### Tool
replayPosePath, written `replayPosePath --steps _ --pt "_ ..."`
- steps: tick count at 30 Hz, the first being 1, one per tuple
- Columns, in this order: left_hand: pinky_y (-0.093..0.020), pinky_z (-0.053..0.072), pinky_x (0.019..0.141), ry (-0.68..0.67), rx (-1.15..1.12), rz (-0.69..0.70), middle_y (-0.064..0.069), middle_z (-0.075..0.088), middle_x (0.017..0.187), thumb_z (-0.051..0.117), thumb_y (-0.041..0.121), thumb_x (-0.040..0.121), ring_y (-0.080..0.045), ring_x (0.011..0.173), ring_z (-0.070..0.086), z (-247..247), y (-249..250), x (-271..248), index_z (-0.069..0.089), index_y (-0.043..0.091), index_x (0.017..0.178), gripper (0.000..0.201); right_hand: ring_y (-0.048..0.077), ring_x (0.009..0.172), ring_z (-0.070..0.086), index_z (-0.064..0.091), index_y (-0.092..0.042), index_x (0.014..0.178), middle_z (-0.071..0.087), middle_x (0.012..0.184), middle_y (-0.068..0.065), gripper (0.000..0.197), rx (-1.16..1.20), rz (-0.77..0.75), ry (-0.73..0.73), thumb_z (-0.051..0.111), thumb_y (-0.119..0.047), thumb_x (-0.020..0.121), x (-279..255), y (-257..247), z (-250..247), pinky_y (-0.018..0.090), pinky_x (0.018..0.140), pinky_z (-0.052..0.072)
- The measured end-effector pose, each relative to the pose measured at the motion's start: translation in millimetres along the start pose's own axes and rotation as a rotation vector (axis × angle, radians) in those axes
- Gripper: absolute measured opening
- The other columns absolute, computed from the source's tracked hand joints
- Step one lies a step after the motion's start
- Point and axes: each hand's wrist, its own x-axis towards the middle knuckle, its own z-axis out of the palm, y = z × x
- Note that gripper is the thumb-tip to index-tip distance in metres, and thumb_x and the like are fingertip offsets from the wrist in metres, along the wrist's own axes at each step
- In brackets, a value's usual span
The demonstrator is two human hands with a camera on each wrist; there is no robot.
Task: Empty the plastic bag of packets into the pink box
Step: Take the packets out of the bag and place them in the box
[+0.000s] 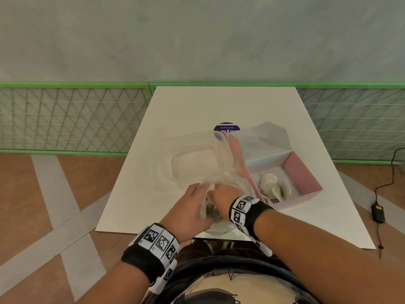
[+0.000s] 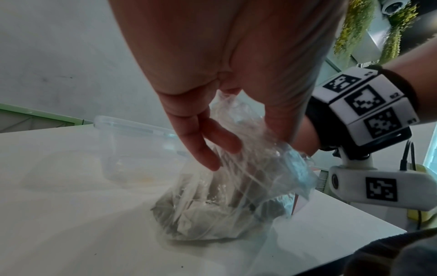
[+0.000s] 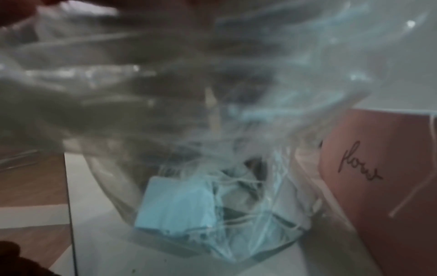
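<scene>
Both hands, left hand (image 1: 190, 207) and right hand (image 1: 221, 199), gripping neck of clear crinkled plastic bag of packets (image 2: 220, 205) directly beneath; open pink cardboard box (image 1: 302, 174) just right of right hand.

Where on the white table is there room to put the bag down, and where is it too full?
Bare table lies along the far edge behind the clear container, and at the left near corner beside the left hand. It is crowded near the middle, where both hands, right hand, hold the plastic bag against the pink box.
</scene>
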Motion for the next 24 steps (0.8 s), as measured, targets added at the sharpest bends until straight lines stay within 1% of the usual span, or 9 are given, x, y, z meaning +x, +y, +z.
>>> replayPosePath --steps 3,6,11,12,15,19,21,23,24 --pt "-0.011 0.029 0.100 0.004 -0.002 -0.001 0.004 0.031 0.147 0.077 0.027 0.075 -0.007 0.129 0.040 0.6 -1.7 0.5 0.021 0.027 0.153 0.095 0.032 0.101 0.061 0.057 -0.009 0.121 0.056 0.113 0.013 0.035 0.063 -0.067 0.092 0.063 -0.011 0.086 -6.4 4.4 -2.9 0.035 0.084 0.045" --pt "-0.012 0.031 0.099 0.009 -0.001 -0.001 0.005 0.032 0.147 0.076 0.025 0.076 -0.007 0.127 0.041 0.7 -3.7 0.4 0.020 0.028 0.153 0.095 0.030 0.098 0.060 0.057 -0.014 0.123 0.056 0.112 0.010 0.043 0.152 -0.123 0.118 0.069 -0.015 0.082 -11.3 8.8 -8.5 0.035 0.083 0.047" --pt "-0.014 0.030 0.103 0.010 -0.004 0.009 0.005 0.033 0.145 0.077 0.026 0.073 -0.007 0.129 0.040 1.5 -6.6 2.2 0.023 0.028 0.151 0.095 0.025 0.104 0.057 0.058 -0.017 0.119 0.060 0.113 0.005 0.035 0.265 -0.135 0.191 0.056 -0.005 0.087 -19.7 19.0 -19.2 0.026 0.075 0.034" --pt "-0.015 0.031 0.104 0.010 -0.008 0.014 0.005 0.035 0.144 0.077 0.027 0.072 -0.007 0.129 0.040 1.9 -7.2 2.5 0.024 0.029 0.151 0.095 0.024 0.104 0.057 0.059 -0.018 0.118 0.062 0.112 0.003 0.035 0.301 -0.134 0.212 0.055 -0.003 0.086 -21.9 21.4 -22.2 0.026 0.077 0.037" --pt "-0.020 0.037 0.104 0.012 -0.004 0.025 0.005 0.038 0.140 0.076 0.030 0.071 -0.008 0.125 0.043 2.9 -7.6 3.5 0.024 0.032 0.149 0.094 0.016 0.099 0.058 0.066 -0.019 0.109 0.067 0.102 -0.002 0.031 0.443 -0.137 0.289 0.057 -0.003 0.083 -31.2 28.3 -35.2 0.030 0.093 0.044" --pt "-0.023 0.041 0.103 0.004 0.043 0.015 0.003 0.036 0.142 0.076 0.031 0.073 -0.011 0.124 0.046 4.3 -6.5 5.7 0.021 0.026 0.152 0.097 -0.005 0.073 0.056 0.070 -0.023 0.093 0.070 0.085 -0.010 0.028 0.677 -0.097 0.383 0.058 -0.002 0.078 -41.1 34.5 -49.6 0.013 0.083 0.040" --pt "-0.025 0.041 0.105 0.003 0.058 0.012 0.003 0.035 0.144 0.076 0.033 0.072 -0.011 0.126 0.046 5.3 -7.3 7.0 0.021 0.024 0.152 0.098 -0.010 0.066 0.056 0.070 -0.021 0.091 0.069 0.079 -0.011 0.027 0.726 -0.094 0.409 0.058 -0.002 0.078 -47.0 35.9 -59.6 0.004 0.073 0.035" --pt "-0.027 0.042 0.106 -0.004 0.070 0.000 0.004 0.034 0.144 0.076 0.035 0.072 -0.010 0.126 0.046 6.7 -8.1 7.6 0.021 0.027 0.152 0.097 -0.014 0.065 0.054 0.071 -0.019 0.092 0.068 0.078 -0.012 0.025 0.727 -0.096 0.421 0.059 -0.002 0.078 -52.6 36.6 -69.8 0.002 0.065 0.035" --pt "-0.027 0.042 0.106 -0.004 0.076 -0.004 0.005 0.035 0.144 0.076 0.035 0.072 -0.009 0.126 0.046 7.2 -7.8 7.9 0.021 0.028 0.151 0.097 -0.015 0.065 0.054 0.071 -0.019 0.092 0.068 0.078 -0.012 0.025 0.728 -0.096 0.427 0.059 -0.002 0.078 -54.7 37.1 -74.1 0.001 0.065 0.035"
